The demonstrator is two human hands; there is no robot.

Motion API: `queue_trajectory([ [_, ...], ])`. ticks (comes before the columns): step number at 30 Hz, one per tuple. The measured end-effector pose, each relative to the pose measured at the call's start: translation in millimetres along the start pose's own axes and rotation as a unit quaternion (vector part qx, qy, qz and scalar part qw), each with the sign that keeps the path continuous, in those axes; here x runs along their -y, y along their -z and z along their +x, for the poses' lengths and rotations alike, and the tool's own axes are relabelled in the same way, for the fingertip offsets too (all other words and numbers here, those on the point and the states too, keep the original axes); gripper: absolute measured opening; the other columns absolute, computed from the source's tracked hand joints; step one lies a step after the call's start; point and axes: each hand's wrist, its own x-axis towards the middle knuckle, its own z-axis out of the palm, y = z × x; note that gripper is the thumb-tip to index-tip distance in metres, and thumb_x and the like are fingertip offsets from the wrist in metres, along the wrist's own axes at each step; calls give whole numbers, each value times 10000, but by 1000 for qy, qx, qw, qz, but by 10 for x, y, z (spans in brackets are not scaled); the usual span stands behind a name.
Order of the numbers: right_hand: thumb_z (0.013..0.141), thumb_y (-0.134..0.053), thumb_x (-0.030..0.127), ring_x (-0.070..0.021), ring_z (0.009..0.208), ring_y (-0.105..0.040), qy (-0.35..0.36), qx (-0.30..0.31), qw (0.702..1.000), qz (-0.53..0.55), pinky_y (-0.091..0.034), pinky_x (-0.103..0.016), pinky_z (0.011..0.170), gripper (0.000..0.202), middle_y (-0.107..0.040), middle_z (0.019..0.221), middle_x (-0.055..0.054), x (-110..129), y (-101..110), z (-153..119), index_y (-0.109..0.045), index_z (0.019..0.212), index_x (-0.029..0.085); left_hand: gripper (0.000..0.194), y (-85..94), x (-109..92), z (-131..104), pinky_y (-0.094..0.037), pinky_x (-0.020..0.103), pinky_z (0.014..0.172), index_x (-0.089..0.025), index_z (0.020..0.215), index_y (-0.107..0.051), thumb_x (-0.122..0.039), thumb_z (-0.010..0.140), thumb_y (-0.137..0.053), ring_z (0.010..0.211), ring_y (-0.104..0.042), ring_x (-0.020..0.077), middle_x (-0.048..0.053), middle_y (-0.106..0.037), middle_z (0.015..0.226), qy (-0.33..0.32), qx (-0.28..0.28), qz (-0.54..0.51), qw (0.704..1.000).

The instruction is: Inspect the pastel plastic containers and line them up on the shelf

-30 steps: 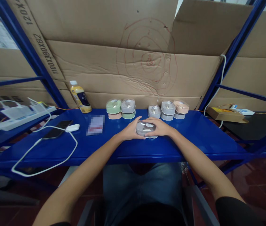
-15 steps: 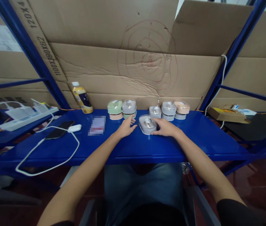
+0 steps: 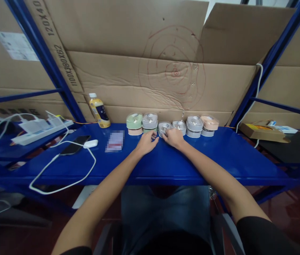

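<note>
1. Fingers of our right hand (image 3: 174, 137) bunch close together at the near right side of the grey box (image 3: 165, 126), thumb low by its front edge. Can't tell if we have it clamped or are only touching.
2. Grey box sits upright on the blue shelf (image 3: 150, 166), right of our landmark, the green-topped stack (image 3: 134, 121). Grey-over-green stack (image 3: 150, 121) is between the two.
3. Further right of the landmark, same row: small grey box (image 3: 179, 125), partly behind our right hand, then all-grey stack (image 3: 194, 124) and peach-topped stack (image 3: 209, 123).
4. Our left hand (image 3: 147, 143) is just right of the landmark and nearer to us, in front of the grey-over-green stack. Fingers half curled, a little apart, no held item visible. Can't tell if they touch the stack.
5. Step in hand, our read: seating or nudging the grey box within the row, right hand doing the work, left free.
6. Call on motion: a nudge needs low, light, level pressure so we don't bump the neighbours. A let-go needs the box flat first, then fingers apart and straight back toward us.
7. Left of the landmark: yellow bottle (image 3: 100, 111); phone (image 3: 75, 145) farther left and nearer us.
</note>
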Motion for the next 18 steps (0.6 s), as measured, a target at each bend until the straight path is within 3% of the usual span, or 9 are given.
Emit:
queue_trajectory([
  [3,1053,-392,493,-363,1051,-718,-20,-53,998,18,-546,-453,920,472,-761,1114,-194,198,15,151,-717,1153,165,79,32,-6,5,-591,449,871,-201,941,-641,-214,899,-575,866,-713,271,93,-726,892,36,-60,47,996],
  [5,1027,-444,541,-359,1093,-692,-38,-89,995,37,-539,-441,932,502,-724,1200,-205,377,23,298,-649,1254,142,130,67,3,8,-561,466,928,-205,964,-646,-166,888,-548,933,-709,294,103,-728,930,72,-119,63,988],
  [8,942,-571,646,-392,1218,-608,-71,-118,989,49,-496,-477,1009,712,-615,1350,-274,668,17,560,-529,1382,87,213,133,23,10,-528,464,995,-216,1005,-639,-117,862,-516,1015,-691,296,96,-725,988,109,-200,52,972],
  [14,730,-806,713,-461,1344,-511,-110,-63,992,17,-411,-585,1066,988,-369,1584,-349,951,-61,994,-464,1472,158,276,209,24,18,-533,459,998,-226,1027,-602,-87,812,-499,1046,-656,287,88,-687,1023,115,-292,44,948],
  [18,693,-817,740,-439,1297,-574,-104,-28,994,14,-456,-544,1026,996,-479,1503,-330,917,-101,1090,-507,1439,157,276,198,5,23,-542,440,978,-233,1021,-591,-86,811,-488,1026,-661,277,81,-681,994,111,-301,48,946],
])
